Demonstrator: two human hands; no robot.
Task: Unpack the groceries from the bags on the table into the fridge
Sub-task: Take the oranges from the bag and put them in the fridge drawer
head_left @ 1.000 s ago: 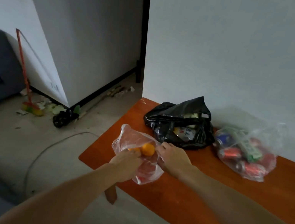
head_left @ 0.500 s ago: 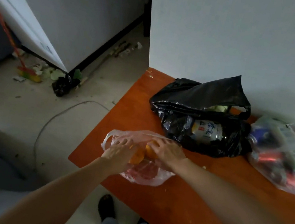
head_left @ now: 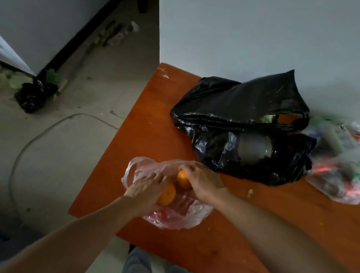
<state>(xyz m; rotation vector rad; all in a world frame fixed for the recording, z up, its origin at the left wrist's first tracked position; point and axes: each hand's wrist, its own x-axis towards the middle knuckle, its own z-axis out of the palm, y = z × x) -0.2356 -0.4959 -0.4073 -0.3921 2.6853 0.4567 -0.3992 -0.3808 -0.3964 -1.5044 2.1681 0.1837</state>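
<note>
1. Unpacking has barely begun, I'd say. All three bags are on the table (head_left: 253, 232), and all look full.
2. The clear bag (head_left: 175, 216) lies at the table's near left corner with its mouth open. Two oranges show inside, and something red lies under them.
3. The black bag (head_left: 237, 112) sits behind it by the wall, a bottle (head_left: 256, 146) showing through its opening. The can bag (head_left: 347, 169) touches its right side, blurred.
4. I can't pick out a fridge in view, so nothing shows as put away. Every item is left to carry.
5. My left hand (head_left: 146, 188) reaches into the clear bag's mouth, palm down, fingers stretched forward. The near orange (head_left: 167, 197) sits against the palm. My thumb is hidden, so I can't tell whether I grip it or just rest on it.
6. My right hand (head_left: 202, 183) comes in from the right, palm down, fingers curled over the far orange (head_left: 182, 180) and holding it.
7. Both forearms slant in towards the bag, the hands just beside each other.
</note>
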